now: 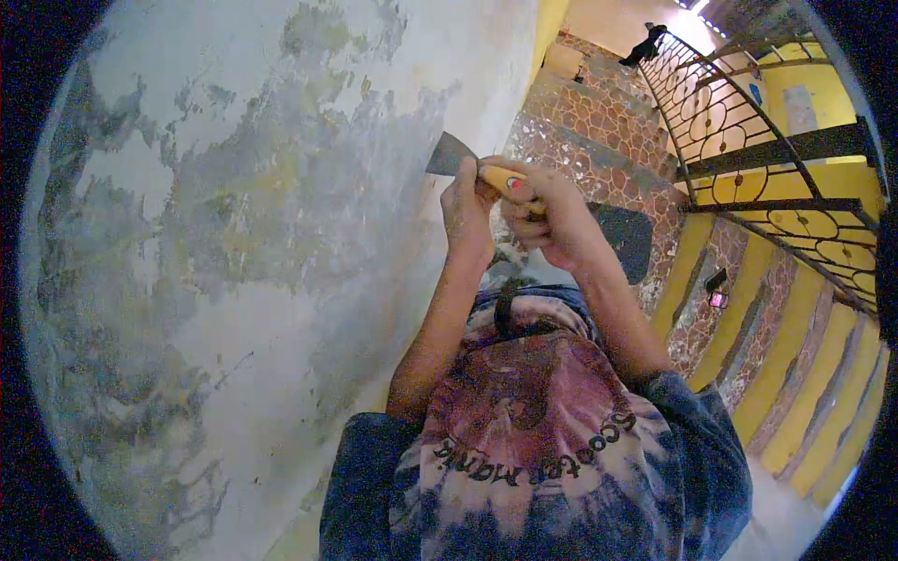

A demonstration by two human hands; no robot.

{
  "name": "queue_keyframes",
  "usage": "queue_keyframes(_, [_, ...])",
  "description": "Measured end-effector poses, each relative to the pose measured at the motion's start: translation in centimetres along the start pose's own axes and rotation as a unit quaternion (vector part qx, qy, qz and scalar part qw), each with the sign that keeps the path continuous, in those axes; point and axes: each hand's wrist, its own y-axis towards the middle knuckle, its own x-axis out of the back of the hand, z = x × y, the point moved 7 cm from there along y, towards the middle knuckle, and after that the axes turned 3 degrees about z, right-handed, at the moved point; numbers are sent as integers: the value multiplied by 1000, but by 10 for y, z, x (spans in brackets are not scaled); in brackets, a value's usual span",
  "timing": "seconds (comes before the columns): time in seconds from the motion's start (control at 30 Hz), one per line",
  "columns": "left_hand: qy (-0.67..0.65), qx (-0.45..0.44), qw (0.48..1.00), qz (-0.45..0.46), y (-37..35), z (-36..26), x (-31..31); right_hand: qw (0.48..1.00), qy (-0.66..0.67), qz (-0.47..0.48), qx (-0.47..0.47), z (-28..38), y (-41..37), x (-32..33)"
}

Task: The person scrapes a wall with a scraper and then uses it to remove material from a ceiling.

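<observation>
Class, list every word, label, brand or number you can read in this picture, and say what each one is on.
"Scooter Mania": on the front of the shirt, upside down in this view, the last letters slightly blurred.
Red mark on the scraper handle: too small to read.
Small lit screen on the steps: too small to read.

Wall (253,280) is standing on left. Steps (786,374) are lying on right, rail (790,153) running along them. Mat (625,245) is lying past right hand (550,210). Scraper (453,156) is sitting in both hands, left hand (468,213) nearer wall.
</observation>
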Motion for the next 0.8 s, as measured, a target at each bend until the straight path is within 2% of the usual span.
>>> queue_keyframes(0.13, [12,14,1000,9,9,13,-4,1000,-8,17,1,4,2,9])
queue_keyframes(0.3, [27,-10,999,-25,2,-5,-13,997,72,11,-33,0,9,17])
queue_keyframes(0.33, [27,-11,999,-25,5,-1,-11,997,57,45,-34,3,12,19])
queue_keyframes(0.4, [2,30,999,-36,12,11,-10,998,33,37,-32,3,10,15])
queue_keyframes(0.57, [-4,22,999,-45,4,10,-2,998,13,28,-60,-4,13,18])
queue_keyframes(0.67, [8,37,995,-89,12,24,17,998,-4,27,-56,-11,27,20])
queue_keyframes(0.73, [-18,30,993,-114,16,26,22,996,-73,49,-18,-3,32,19])
queue_keyframes(0.8, [-32,24,993,-111,10,23,17,995,-90,37,-20,1,23,9])
